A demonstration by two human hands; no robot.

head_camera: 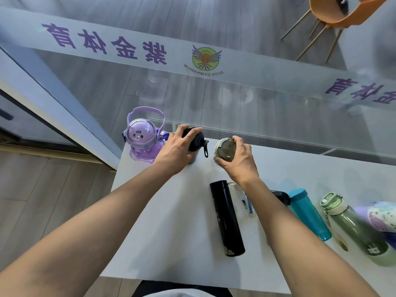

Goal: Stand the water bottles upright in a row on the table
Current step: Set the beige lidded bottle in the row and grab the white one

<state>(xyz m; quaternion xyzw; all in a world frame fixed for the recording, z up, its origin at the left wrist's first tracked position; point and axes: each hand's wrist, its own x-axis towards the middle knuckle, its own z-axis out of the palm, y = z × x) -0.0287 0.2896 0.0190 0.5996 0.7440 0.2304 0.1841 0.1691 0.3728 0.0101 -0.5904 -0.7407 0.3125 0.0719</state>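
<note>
A purple astronaut-shaped bottle [143,139] stands upright at the far left corner of the white table [175,221]. Beside it my left hand [179,150] grips the black lid of an upright dark bottle [197,140]. My right hand [237,159] grips the grey-lidded clear bottle [224,150], upright just to the right. Lying flat on the table are a black flask [227,218], a teal bottle [308,214], a green bottle [355,226] and a purple patterned bottle [383,217]. A small white and blue bottle [244,198] lies partly under my right forearm.
A glass wall with purple lettering and a round logo [206,58] runs right behind the table's far edge. An orange chair [334,13] stands beyond the glass. The table's left edge drops to wooden floor [42,189].
</note>
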